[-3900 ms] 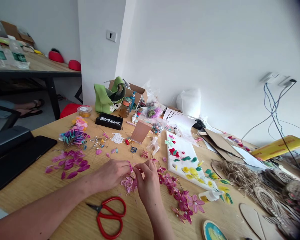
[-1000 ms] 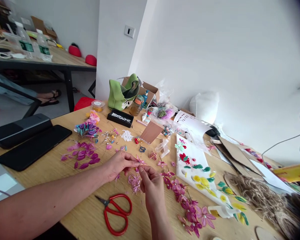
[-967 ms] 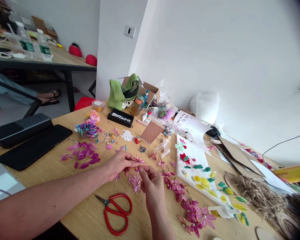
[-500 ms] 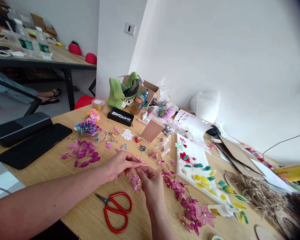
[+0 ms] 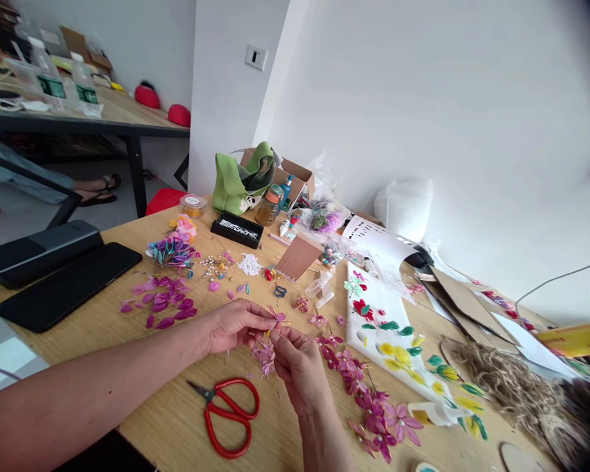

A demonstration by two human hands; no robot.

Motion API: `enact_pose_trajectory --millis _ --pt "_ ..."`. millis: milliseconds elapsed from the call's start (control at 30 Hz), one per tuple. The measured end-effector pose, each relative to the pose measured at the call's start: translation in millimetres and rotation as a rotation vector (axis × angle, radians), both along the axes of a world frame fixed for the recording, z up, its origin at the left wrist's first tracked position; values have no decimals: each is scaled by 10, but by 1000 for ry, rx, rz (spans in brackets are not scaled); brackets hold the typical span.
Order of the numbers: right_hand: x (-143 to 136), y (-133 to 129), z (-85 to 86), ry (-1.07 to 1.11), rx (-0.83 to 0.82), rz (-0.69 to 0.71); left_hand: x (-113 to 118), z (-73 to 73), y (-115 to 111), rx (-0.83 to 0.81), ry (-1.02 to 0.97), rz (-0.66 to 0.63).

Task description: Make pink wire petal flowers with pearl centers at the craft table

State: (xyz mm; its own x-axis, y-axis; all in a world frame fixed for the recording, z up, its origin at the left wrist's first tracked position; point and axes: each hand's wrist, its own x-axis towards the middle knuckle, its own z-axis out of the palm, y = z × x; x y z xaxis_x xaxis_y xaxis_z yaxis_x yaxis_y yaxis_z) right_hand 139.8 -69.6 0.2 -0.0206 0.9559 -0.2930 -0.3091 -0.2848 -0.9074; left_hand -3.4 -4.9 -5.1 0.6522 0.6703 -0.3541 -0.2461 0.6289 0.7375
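Note:
My left hand [image 5: 236, 323] pinches a small pink flower [image 5: 280, 317] between thumb and fingertips, its petals showing just above the grip. Right against it, my right hand [image 5: 301, 364] is closed in a pinch below the flower; what lies in those fingertips is too small to tell, though a speck of yellow shows between the hands. Under them on the table is a bundle of pale pink petals [image 5: 264, 359]. Red-handled scissors [image 5: 233, 416] lie nearer me, blades pointing left. To the right of my right hand spreads a spray of deep pink flowers [image 5: 368, 400].
Loose magenta petals [image 5: 170, 298] lie to the left, near a black tablet-like slab [image 5: 69, 288]. A white foam board [image 5: 373, 334] with colourful flowers is at right, beside tangled twine [image 5: 501, 373]. A green bag [image 5: 231, 183] and jar [image 5: 268, 210] stand behind. A person's feet show far left.
My right hand has shifted slightly right and turned a little. The flower has tilted in my left fingers, and a bit of yellow now shows between the hands.

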Motion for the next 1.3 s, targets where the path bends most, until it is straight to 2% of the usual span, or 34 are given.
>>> enact_pose_trajectory --millis 167,467,700,1033,1167,1300 --pt "13 -3 2 28 8 39 -11 -28 19 -54 -21 -33" --pt "15 -10 -51 -52 62 -4 1 5 14 -35 19 -18" --pt "-23 -43 -9 -298 105 -53 36 38 -18 -4 63 84" --pt "-83 -48 11 -596 247 -179 83 -31 -45 26 120 238" --pt "-173 -86 3 -619 214 -164 109 -75 -65 23 134 312" --pt "-215 -126 -94 -724 280 -133 121 -101 -80 6 122 355"
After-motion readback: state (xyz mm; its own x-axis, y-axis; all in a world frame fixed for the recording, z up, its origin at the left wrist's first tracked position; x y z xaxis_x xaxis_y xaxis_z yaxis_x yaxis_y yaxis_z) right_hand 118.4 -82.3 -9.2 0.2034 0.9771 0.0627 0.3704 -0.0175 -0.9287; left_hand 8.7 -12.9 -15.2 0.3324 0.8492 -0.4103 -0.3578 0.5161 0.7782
